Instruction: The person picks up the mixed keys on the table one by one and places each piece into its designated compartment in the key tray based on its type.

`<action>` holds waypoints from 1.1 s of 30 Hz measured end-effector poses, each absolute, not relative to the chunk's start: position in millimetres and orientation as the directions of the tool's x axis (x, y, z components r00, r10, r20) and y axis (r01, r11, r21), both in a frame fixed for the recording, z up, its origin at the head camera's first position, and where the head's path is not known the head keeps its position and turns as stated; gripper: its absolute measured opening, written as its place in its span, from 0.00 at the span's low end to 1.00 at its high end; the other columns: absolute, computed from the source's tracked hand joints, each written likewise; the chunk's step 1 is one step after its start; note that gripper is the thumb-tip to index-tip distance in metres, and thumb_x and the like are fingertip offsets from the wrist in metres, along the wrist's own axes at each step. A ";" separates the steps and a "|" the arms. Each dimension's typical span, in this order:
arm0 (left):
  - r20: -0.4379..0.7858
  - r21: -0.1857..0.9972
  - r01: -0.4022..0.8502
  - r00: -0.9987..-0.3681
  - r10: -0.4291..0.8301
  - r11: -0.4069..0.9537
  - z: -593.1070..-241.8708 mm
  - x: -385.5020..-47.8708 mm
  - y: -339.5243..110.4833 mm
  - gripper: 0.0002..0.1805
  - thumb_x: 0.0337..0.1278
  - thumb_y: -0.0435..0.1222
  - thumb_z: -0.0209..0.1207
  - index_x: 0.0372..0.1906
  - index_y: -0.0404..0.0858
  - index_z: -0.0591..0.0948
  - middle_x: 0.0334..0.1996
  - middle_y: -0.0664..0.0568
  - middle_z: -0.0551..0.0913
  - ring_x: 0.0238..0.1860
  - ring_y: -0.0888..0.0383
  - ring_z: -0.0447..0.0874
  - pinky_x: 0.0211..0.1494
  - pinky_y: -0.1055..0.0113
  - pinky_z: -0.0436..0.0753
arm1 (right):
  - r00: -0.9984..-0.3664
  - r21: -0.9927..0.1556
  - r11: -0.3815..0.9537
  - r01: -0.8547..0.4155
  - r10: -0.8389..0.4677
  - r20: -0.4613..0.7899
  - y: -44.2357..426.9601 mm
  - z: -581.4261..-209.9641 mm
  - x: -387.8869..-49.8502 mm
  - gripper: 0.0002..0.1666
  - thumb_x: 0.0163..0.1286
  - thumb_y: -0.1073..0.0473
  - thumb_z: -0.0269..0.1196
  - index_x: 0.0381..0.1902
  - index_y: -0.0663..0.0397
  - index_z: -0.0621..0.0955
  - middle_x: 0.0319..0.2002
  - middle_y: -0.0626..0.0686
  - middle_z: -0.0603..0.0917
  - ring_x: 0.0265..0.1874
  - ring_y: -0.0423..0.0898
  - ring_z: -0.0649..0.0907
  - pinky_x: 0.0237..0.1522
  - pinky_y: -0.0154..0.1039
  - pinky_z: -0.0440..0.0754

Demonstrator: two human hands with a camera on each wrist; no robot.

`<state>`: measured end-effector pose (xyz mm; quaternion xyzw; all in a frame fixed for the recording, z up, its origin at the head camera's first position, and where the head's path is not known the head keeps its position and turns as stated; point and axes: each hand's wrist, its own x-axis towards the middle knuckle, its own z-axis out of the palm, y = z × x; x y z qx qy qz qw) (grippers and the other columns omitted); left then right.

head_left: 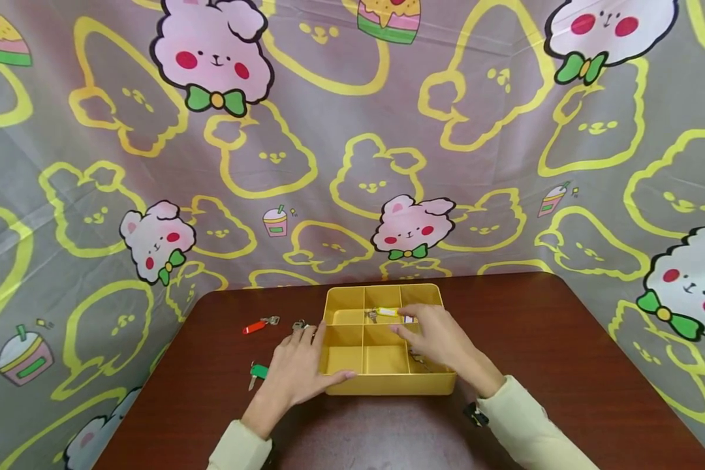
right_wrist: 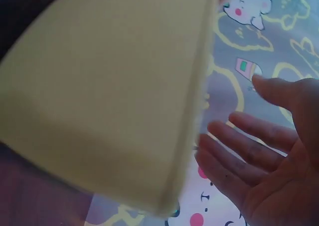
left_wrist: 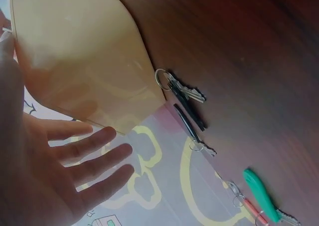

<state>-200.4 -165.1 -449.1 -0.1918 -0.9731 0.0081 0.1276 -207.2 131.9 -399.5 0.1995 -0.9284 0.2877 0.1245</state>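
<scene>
A yellow organizer box [head_left: 390, 385] with several compartments stands on the table. My left hand [head_left: 296, 365] lies along its left side, fingers straight, thumb stretched toward the front wall. Over the box's right compartments is my right hand [head_left: 443, 333]; the right wrist view shows its fingers [right_wrist: 256, 148] spread with nothing between them. Near its fingertips, a key with a yellow tag [head_left: 388, 312] lies in the back middle compartment. Keys [head_left: 417, 357] partly show in the front right compartment, under that hand. In the left wrist view, keys with black tags [left_wrist: 187, 104] lie beside the box.
Left of the box are a red-tagged key [head_left: 255, 327] and a green-tagged key [head_left: 259, 371]. The dark wooden table [head_left: 529, 320] backs onto a patterned curtain [head_left: 341, 111]. A small black object [head_left: 476, 414] is at the right sleeve.
</scene>
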 end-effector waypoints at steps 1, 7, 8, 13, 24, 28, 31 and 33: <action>0.253 -0.067 0.371 -0.892 0.375 0.926 -449.3 -200.5 -165.8 0.68 0.46 0.88 0.41 0.77 0.38 0.71 0.65 0.40 0.83 0.64 0.42 0.83 0.61 0.47 0.87 | -0.891 -0.471 0.766 -0.438 -0.297 0.344 131.8 -401.9 -205.7 0.28 0.70 0.46 0.72 0.56 0.63 0.87 0.52 0.60 0.92 0.53 0.56 0.90 0.56 0.56 0.88; 0.288 -0.060 0.378 -0.880 0.379 0.924 -450.4 -200.8 -171.3 0.62 0.49 0.86 0.45 0.72 0.40 0.76 0.58 0.41 0.83 0.55 0.45 0.83 0.46 0.52 0.89 | -0.901 -0.408 0.821 -0.400 -0.270 0.340 135.4 -416.1 -197.4 0.42 0.67 0.35 0.71 0.64 0.62 0.82 0.60 0.61 0.87 0.61 0.60 0.86 0.63 0.59 0.84; 0.291 -0.059 0.377 -0.879 0.377 0.924 -450.8 -200.7 -172.5 0.62 0.50 0.85 0.45 0.72 0.40 0.77 0.58 0.40 0.82 0.55 0.45 0.84 0.45 0.52 0.89 | -0.902 -0.403 0.826 -0.394 -0.264 0.340 136.4 -418.2 -196.1 0.44 0.66 0.33 0.71 0.65 0.62 0.81 0.61 0.61 0.86 0.62 0.60 0.85 0.63 0.59 0.84; 0.285 -0.037 0.365 -0.888 0.360 0.930 -451.0 -199.5 -177.9 0.59 0.53 0.84 0.47 0.72 0.40 0.77 0.63 0.38 0.81 0.58 0.42 0.85 0.49 0.48 0.89 | -0.902 -0.372 0.848 -0.379 -0.249 0.351 141.3 -427.3 -190.6 0.52 0.65 0.26 0.67 0.68 0.64 0.79 0.65 0.63 0.84 0.64 0.61 0.84 0.62 0.60 0.85; 0.291 -0.009 0.345 -0.897 0.332 0.939 -451.8 -197.7 -190.9 0.56 0.54 0.82 0.48 0.69 0.41 0.79 0.65 0.41 0.81 0.57 0.44 0.86 0.51 0.49 0.88 | -0.894 -0.342 0.862 -0.374 -0.238 0.380 148.2 -444.2 -184.3 0.61 0.62 0.22 0.67 0.73 0.67 0.74 0.71 0.66 0.78 0.70 0.62 0.79 0.63 0.59 0.84; 0.291 -0.007 0.333 -0.901 0.320 0.943 -453.8 -196.4 -198.5 0.55 0.55 0.82 0.49 0.69 0.42 0.79 0.65 0.42 0.82 0.59 0.45 0.85 0.54 0.48 0.87 | -0.895 -0.330 0.868 -0.371 -0.239 0.377 149.6 -449.1 -183.8 0.60 0.66 0.24 0.65 0.74 0.70 0.72 0.73 0.69 0.75 0.73 0.64 0.76 0.69 0.59 0.80; 0.300 -0.007 0.330 -0.900 0.317 0.944 -454.3 -196.8 -204.0 0.55 0.55 0.81 0.50 0.69 0.42 0.79 0.62 0.43 0.83 0.57 0.45 0.85 0.54 0.48 0.87 | -0.898 -0.324 0.872 -0.366 -0.241 0.367 151.3 -449.3 -183.9 0.61 0.68 0.24 0.63 0.74 0.73 0.70 0.75 0.71 0.72 0.76 0.67 0.72 0.74 0.60 0.74; 0.302 0.000 0.330 -0.900 0.314 0.944 -453.7 -197.5 -207.1 0.54 0.54 0.81 0.51 0.69 0.42 0.79 0.60 0.43 0.83 0.55 0.45 0.85 0.54 0.48 0.86 | -0.902 -0.320 0.876 -0.360 -0.240 0.359 152.9 -448.7 -184.4 0.62 0.68 0.24 0.62 0.75 0.74 0.68 0.76 0.72 0.70 0.77 0.68 0.70 0.77 0.61 0.71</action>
